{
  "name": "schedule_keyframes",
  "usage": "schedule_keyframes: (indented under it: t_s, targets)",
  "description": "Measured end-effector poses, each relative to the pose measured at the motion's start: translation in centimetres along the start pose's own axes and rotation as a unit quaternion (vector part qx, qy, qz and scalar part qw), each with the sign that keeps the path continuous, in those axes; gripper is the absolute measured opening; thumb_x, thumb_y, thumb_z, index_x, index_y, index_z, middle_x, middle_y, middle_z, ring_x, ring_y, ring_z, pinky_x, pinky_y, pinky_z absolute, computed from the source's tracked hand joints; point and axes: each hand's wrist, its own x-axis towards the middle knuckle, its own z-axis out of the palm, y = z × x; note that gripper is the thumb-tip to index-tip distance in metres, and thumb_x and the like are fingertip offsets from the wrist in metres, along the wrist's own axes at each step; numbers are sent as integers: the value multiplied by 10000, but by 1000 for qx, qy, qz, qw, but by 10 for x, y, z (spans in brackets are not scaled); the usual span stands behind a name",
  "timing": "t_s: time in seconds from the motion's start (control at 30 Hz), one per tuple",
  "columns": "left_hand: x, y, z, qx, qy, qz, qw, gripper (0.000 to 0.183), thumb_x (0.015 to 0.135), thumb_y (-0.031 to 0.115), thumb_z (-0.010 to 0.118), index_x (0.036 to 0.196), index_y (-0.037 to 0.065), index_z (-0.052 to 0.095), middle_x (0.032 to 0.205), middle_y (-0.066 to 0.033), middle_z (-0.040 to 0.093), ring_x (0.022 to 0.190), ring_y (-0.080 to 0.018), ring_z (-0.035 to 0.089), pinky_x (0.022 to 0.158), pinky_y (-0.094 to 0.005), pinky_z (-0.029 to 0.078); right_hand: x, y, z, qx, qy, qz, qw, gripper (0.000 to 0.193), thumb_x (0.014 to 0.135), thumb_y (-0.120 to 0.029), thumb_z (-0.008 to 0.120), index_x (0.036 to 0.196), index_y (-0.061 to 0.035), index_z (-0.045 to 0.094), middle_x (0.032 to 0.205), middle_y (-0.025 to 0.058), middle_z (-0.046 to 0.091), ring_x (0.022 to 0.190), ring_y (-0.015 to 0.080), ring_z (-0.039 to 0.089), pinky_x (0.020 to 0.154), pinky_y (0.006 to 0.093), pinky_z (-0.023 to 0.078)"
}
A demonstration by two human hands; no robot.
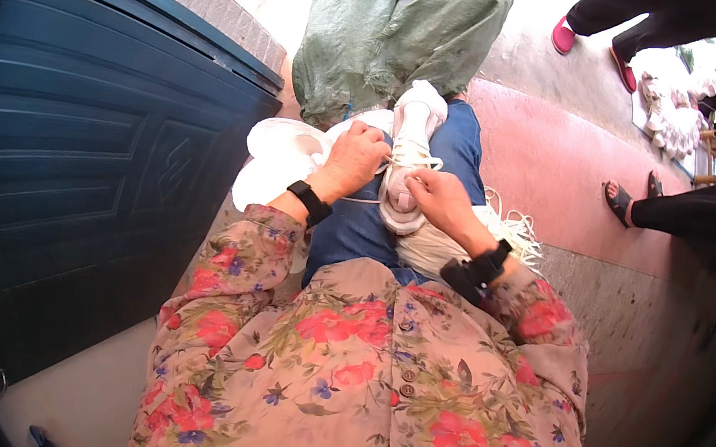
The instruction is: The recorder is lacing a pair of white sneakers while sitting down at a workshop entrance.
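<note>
Blue door (pixel 73 123), left of green sack (pixel 382 37). Overexposed white items (pixel 282 146), near-left of sack. Left hand (pixel 356 158), near side of sack, fingertips together, clamped on white lace (pixel 425 162). White shoe (pixel 417 116) on jeans (pixel 342 244), just near side of sack. Right hand (pixel 443 198), near-right of sack, fingers touching shoe; can't tell if pinching lace. Pale strand bundle (pixel 436 250), also near-right.

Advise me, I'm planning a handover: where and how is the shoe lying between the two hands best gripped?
The shoe is probably best gripped across both sides of its far end, from above: it is long, narrow, runs lengthwise up the picture, and that end is clear of the lace, left hand and right hand.
</note>
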Motion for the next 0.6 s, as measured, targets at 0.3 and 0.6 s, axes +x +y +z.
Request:
schedule_keyframes:
  t_s: [0.3,0.6]
  targets:
    - [-19,9,-1,-155,-23,-194,968,200,834,222,546,766,42,603,695,-183,584,691,-392,558,604,-461,446,14,-7,40,-168,58,19,984,179,820,-172,492,908,-61,602,719,197,613,668,345,619,585,447,486]
    - [-21,16,12,-122,21,-203,971,133,842,127,481,841,23,564,719,-215,574,693,-409,549,624,-487,436,31,-2,60,-325,57,-96,939,80,754,-123,544,763,-44,542,625,120,608,590,248,635,511,351,498]
